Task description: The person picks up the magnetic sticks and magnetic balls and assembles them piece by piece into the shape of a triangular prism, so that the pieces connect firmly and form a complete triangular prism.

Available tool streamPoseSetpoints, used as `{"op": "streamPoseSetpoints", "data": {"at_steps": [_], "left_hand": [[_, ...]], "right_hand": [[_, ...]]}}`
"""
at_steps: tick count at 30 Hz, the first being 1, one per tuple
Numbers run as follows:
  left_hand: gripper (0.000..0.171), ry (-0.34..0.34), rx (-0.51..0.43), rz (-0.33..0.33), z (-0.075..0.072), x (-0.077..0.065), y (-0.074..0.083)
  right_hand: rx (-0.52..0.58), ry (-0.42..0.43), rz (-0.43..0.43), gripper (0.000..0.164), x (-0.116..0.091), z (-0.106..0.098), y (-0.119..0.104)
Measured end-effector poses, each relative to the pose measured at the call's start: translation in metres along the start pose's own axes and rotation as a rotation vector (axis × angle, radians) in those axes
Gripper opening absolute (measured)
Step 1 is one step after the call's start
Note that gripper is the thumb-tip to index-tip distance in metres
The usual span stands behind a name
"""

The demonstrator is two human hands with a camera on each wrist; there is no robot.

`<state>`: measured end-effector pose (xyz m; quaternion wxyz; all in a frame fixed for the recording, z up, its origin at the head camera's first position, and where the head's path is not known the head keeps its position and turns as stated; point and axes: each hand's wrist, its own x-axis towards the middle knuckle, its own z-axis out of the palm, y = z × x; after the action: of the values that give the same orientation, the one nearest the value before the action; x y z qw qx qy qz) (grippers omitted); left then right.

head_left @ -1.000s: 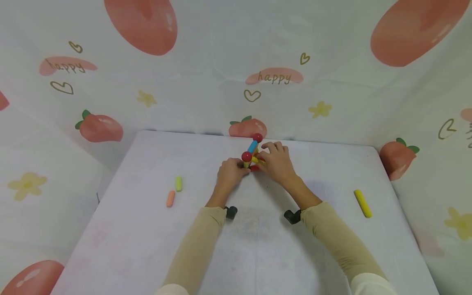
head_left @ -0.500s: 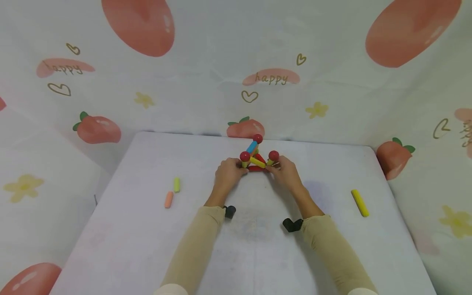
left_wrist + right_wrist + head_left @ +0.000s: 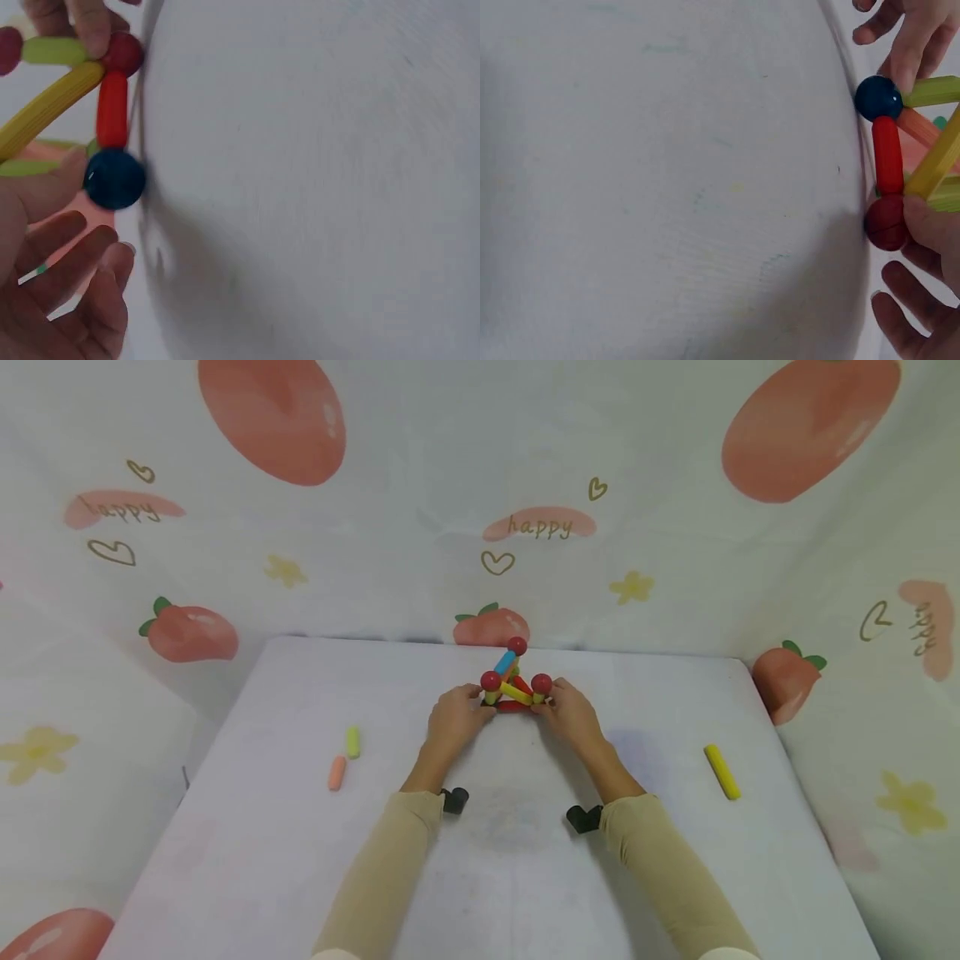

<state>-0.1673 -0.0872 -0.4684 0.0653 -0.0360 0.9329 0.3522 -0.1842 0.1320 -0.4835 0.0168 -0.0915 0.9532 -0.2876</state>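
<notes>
A ball-and-stick toy frame (image 3: pixel 517 694) stands near the table's back edge, with red balls on its three upper corners. A light blue stick (image 3: pixel 505 663) and a yellow stick join along its top. Low in front, a red stick (image 3: pixel 112 110) links a dark blue ball (image 3: pixel 115 179) to a dark red ball (image 3: pixel 887 223). My left hand (image 3: pixel 453 720) pinches the left front corner, thumb against the blue ball. My right hand (image 3: pixel 573 720) pinches the right front corner, thumb at the dark red ball. The frame's rear base is partly hidden.
On the white table (image 3: pixel 517 877), a light green stick (image 3: pixel 353 742) and an orange stick (image 3: pixel 337 773) lie to the left. A longer yellow stick (image 3: pixel 722 772) lies at the right. A printed cloth (image 3: pixel 405 560) hangs right behind the table.
My right hand has drawn back from over the frame to its right front corner, uncovering the right red ball. That corner then shifted slightly inward. My left hand stays at its corner.
</notes>
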Motion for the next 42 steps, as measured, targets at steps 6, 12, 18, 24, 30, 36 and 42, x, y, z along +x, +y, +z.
{"op": "streamPoseSetpoints", "data": {"at_steps": [6, 12, 18, 24, 30, 36, 42], "left_hand": [[0.048, 0.113, -0.018, 0.006, -0.045, -0.013, -0.027], [0.055, 0.238, 0.136, -0.159, -0.086, -0.028, -0.068], [0.06, 0.205, 0.089, -0.259, -0.097, -0.042, -0.094], [0.058, 0.157, 0.076, -0.262, -0.096, -0.048, -0.101], [0.047, 0.131, 0.076, -0.288, -0.097, -0.051, -0.107], [0.029, 0.18, 0.128, -0.199, -0.099, -0.042, -0.102], [0.026, 0.259, -0.098, -0.074, -0.098, -0.027, -0.067]], "right_hand": [[0.04, 0.017, -0.028, 0.028, 0.001, -0.001, 0.003], [0.083, 0.002, 0.006, 0.027, 0.001, -0.002, 0.005], [0.087, 0.0, 0.03, 0.027, -0.003, -0.003, 0.01], [0.102, -0.002, 0.032, 0.027, -0.008, 0.001, 0.01], [0.111, -0.005, 0.021, 0.027, -0.009, 0.007, 0.007], [0.111, -0.009, 0.043, 0.029, -0.008, 0.007, 0.005], [0.096, 0.006, 0.013, 0.026, -0.006, 0.004, 0.004]]}}
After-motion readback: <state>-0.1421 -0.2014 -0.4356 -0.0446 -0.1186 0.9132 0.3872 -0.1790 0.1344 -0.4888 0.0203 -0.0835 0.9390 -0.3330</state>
